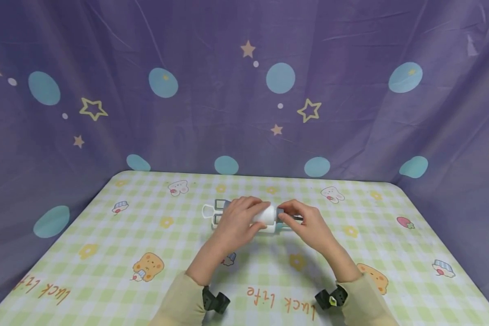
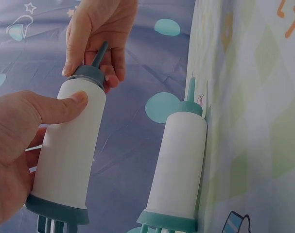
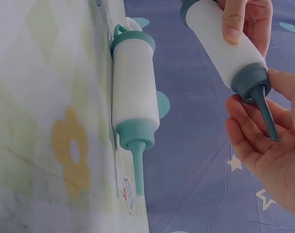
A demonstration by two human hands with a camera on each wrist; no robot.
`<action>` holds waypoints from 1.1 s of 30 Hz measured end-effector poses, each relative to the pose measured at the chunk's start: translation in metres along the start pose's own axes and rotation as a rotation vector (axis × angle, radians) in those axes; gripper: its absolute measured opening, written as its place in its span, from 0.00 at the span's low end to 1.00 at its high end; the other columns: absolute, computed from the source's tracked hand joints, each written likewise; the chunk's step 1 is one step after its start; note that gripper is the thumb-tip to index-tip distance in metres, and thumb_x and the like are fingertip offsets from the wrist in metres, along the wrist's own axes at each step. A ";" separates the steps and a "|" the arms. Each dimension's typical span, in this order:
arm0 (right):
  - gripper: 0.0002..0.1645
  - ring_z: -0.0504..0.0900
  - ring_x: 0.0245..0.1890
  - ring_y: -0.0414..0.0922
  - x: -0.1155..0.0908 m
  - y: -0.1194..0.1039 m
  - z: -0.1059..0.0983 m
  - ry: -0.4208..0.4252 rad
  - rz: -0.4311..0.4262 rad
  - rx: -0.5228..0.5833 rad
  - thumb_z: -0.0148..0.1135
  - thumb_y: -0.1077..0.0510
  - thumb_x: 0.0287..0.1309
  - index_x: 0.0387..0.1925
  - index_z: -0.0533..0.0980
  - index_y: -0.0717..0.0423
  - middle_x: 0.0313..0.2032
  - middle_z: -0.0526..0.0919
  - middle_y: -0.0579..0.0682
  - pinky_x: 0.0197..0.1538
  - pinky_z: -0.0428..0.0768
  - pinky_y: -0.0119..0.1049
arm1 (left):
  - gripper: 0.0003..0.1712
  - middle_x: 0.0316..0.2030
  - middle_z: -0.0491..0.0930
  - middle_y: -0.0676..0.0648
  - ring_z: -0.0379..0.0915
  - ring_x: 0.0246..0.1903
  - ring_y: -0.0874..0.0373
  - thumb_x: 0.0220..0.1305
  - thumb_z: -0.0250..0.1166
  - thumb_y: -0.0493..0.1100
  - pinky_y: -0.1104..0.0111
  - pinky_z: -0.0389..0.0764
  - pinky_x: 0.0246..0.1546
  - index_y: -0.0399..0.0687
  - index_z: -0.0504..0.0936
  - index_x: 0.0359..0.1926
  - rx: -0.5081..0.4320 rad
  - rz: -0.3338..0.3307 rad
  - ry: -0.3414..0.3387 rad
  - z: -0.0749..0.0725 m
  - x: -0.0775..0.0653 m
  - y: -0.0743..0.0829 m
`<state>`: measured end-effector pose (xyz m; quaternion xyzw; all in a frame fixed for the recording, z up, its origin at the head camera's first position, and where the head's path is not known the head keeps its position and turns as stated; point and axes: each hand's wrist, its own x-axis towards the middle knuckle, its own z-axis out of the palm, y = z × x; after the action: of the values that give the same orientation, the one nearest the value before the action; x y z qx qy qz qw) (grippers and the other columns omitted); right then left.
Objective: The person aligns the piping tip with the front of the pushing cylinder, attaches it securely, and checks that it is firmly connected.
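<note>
My left hand [image 1: 238, 222] grips the white barrel of a plastic syringe [image 2: 67, 145], thumb laid along its upper side. This syringe has a dark teal collar at its rear end and a dark teal nozzle cap [image 3: 251, 80] with a long thin spout. My right hand [image 1: 309, 226] pinches that cap between thumb and fingers, the spout pointing across its palm. Close by lies a second white syringe [image 3: 135, 82] on the table, with lighter green ends and spout; neither hand touches it. In the head view my left hand hides much of both barrels.
A checked tablecloth [image 1: 118, 240] printed with cartoons and lettering covers the table. Handles [image 1: 208, 211] of the syringes stick out left of my left hand. A purple curtain [image 1: 228, 104] with stars and blue dots hangs behind the table's far edge.
</note>
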<state>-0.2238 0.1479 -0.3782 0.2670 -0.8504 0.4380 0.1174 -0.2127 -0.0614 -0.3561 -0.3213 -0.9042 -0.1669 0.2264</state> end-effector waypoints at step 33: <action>0.16 0.81 0.43 0.46 -0.003 -0.016 -0.010 -0.116 0.002 0.029 0.62 0.60 0.54 0.46 0.72 0.55 0.38 0.81 0.50 0.51 0.77 0.40 | 0.28 0.46 0.77 0.49 0.72 0.46 0.53 0.48 0.71 0.46 0.60 0.71 0.49 0.51 0.77 0.53 -0.051 0.010 0.022 0.002 -0.002 -0.002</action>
<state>-0.2121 0.1495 -0.3625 0.2927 -0.8495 0.4342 0.0637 -0.2136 -0.0629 -0.3589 -0.3299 -0.8955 -0.1921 0.2288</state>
